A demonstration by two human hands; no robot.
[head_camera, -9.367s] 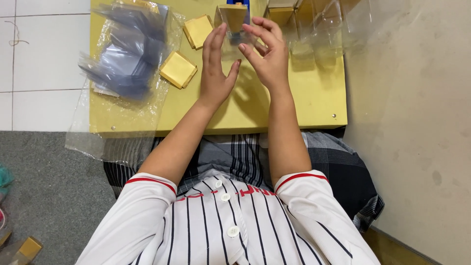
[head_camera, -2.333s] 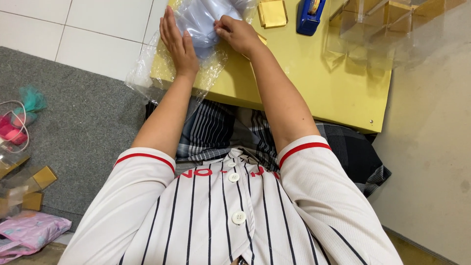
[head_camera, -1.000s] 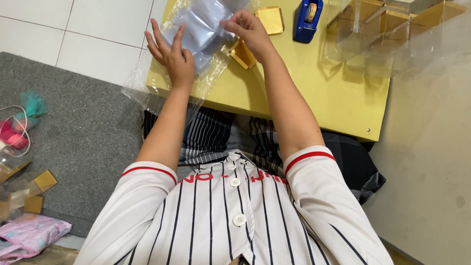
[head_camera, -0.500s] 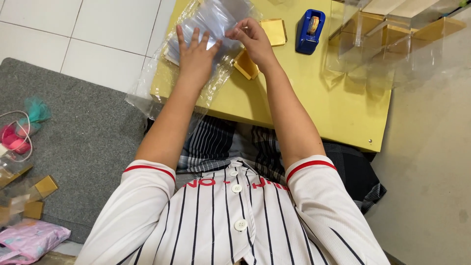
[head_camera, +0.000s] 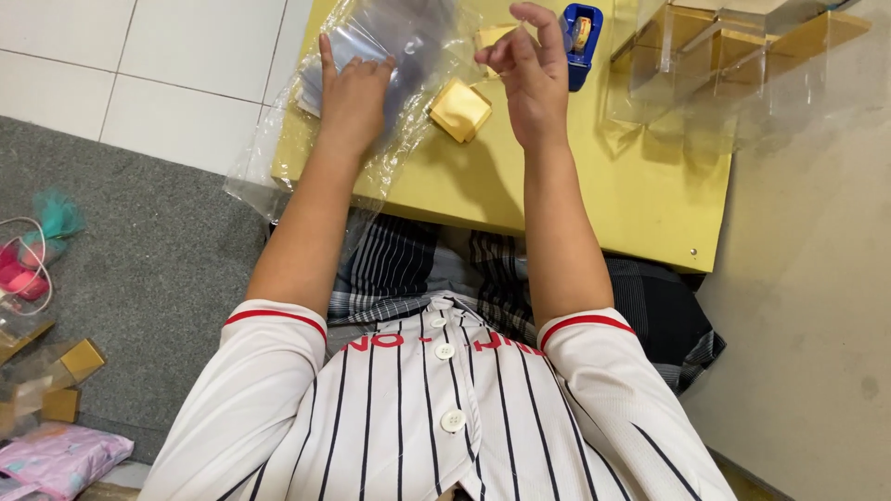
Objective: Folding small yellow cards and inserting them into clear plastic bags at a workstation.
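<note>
My left hand [head_camera: 353, 93] lies flat, palm down, on a stack of clear plastic sleeves [head_camera: 408, 37] inside a loose clear bag at the left end of the yellow table [head_camera: 557, 204]. Raised to the right of the stack, my right hand [head_camera: 529, 79] pinches the edge of a thin clear sleeve between thumb and fingertips. A small gold box [head_camera: 459, 109] rests on the table between my hands. A second gold box [head_camera: 492, 37] shows behind my right fingers, partly hidden.
A blue tape dispenser [head_camera: 580, 32] stands just right of my right hand. Several clear boxes with gold inserts [head_camera: 733, 56] fill the table's far right. On the grey carpet [head_camera: 167, 260] at left lie gold boxes [head_camera: 79, 362] and a pink packet [head_camera: 56, 459].
My right hand has lifted off the stack and moved right with a clear sleeve. My left hand has settled flat on the stack. The view has shifted slightly.
</note>
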